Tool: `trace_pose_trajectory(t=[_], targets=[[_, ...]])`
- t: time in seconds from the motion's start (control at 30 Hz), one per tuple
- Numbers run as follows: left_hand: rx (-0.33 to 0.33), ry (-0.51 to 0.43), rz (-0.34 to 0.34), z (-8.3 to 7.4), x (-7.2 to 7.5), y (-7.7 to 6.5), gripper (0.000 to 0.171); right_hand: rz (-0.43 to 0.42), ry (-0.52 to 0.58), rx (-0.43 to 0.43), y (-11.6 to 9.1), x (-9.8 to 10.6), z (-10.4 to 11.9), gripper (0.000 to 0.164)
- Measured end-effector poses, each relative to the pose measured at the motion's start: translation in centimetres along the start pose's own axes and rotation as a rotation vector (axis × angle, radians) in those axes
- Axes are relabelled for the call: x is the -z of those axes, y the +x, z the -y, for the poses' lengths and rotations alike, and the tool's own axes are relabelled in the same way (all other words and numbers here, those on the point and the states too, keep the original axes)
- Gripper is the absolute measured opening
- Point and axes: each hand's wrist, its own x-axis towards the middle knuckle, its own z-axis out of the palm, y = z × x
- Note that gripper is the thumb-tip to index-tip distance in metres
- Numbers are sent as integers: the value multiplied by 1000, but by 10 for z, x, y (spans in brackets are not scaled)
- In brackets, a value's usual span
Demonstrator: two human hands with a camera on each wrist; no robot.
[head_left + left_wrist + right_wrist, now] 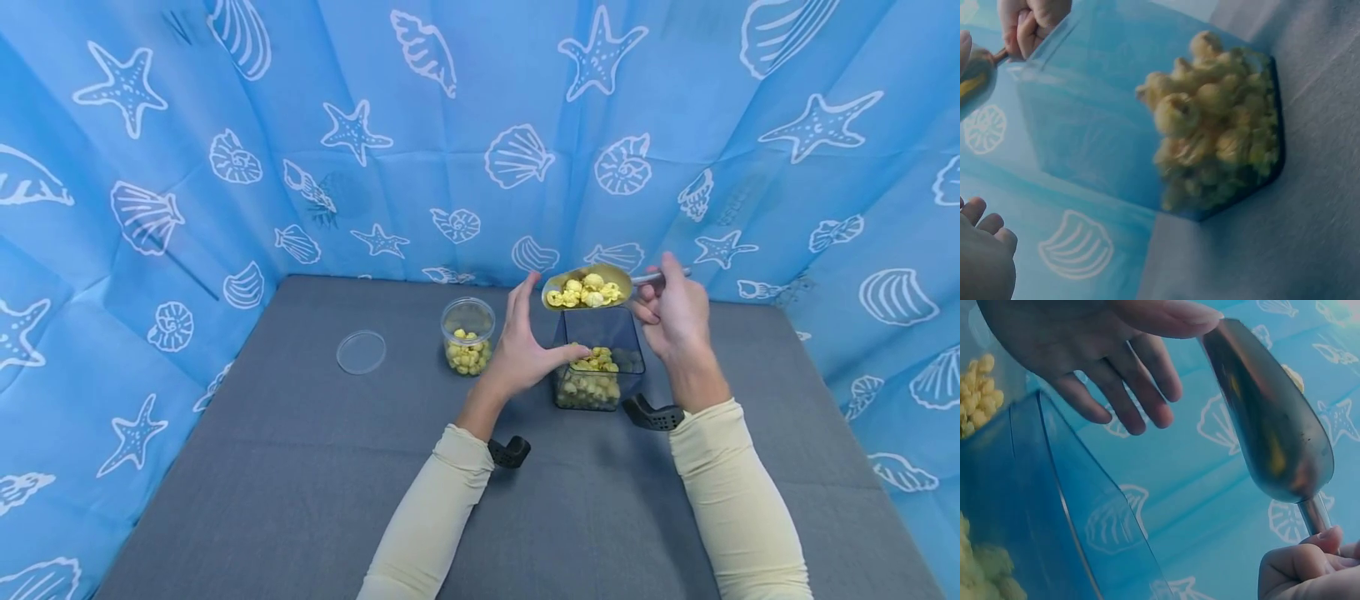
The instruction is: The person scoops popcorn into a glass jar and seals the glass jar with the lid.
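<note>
My right hand [675, 308] grips the handle of a metal scoop [1285, 431], raised above the back of a clear square bin [626, 333]. Yellow popcorn [588, 292] fills the scoop's bowl. More popcorn [1216, 119] lies in the lower part of the bin. My left hand [521, 342] is at the bin's left side with its fingers extended and spread; in the right wrist view its thumb comes right up to the scoop's tip. Just left of that hand stands a round clear jar [467, 342], uncovered and partly filled with popcorn.
A round clear lid [362, 352] lies flat on the grey tabletop [300, 467], left of the jar. Behind the table and along both sides hangs a blue curtain [450, 125] with white shells and starfish. Each wrist wears a black camera mount [652, 412].
</note>
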Motion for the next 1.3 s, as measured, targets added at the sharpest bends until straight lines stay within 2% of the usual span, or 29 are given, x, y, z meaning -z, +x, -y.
trace_pose_trajectory(t=[0.4, 0.57, 0.77, 0.97, 1.3], targets=[[-28, 15, -101, -10, 31, -6, 118, 39, -24, 19, -3, -17, -15, 32], [-26, 25, -123, -7, 43, -7, 118, 24, -33, 6, -4, -24, -21, 34], [-48, 85, -154, -6, 56, -7, 122, 45, -24, -12, -4, -31, -29, 32], [-21, 130, -194, -3, 67, -9, 122, 76, -16, -27, -4, -36, -38, 33], [9, 164, -194, 12, 87, -14, 122, 87, -57, -41, 0, -41, -48, 31]])
